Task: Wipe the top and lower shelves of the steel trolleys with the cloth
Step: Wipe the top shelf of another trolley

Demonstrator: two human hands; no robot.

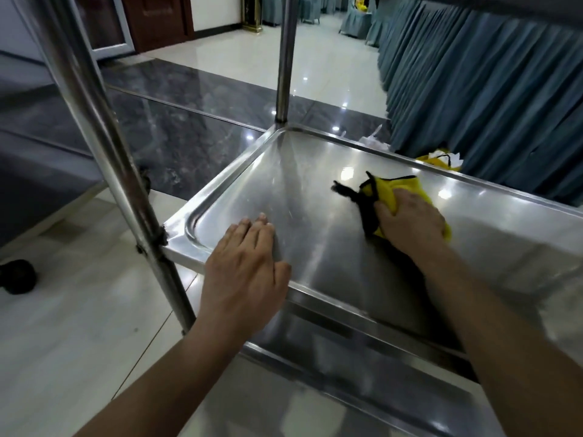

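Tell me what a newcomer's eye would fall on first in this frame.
The bright yellow cloth stands out, pressed under the right hand mid-shelf. Around it gleams the steel shelf, where the left hand lies flat at the near edge. Behind, on the right, hang pleated blue-grey drapes.

The right hand (410, 217) covers most of the yellow cloth (389, 190), so how its fingers lie under the palm cannot be told. The cloth's black trim smears into blur at its left end. The shelf (315, 197) runs off the right edge; the shelf below it (315, 402) is cut by the bottom edge. Beyond the far rim, a yellow bundle (440, 160) on the floor is half hidden, too small to identify.
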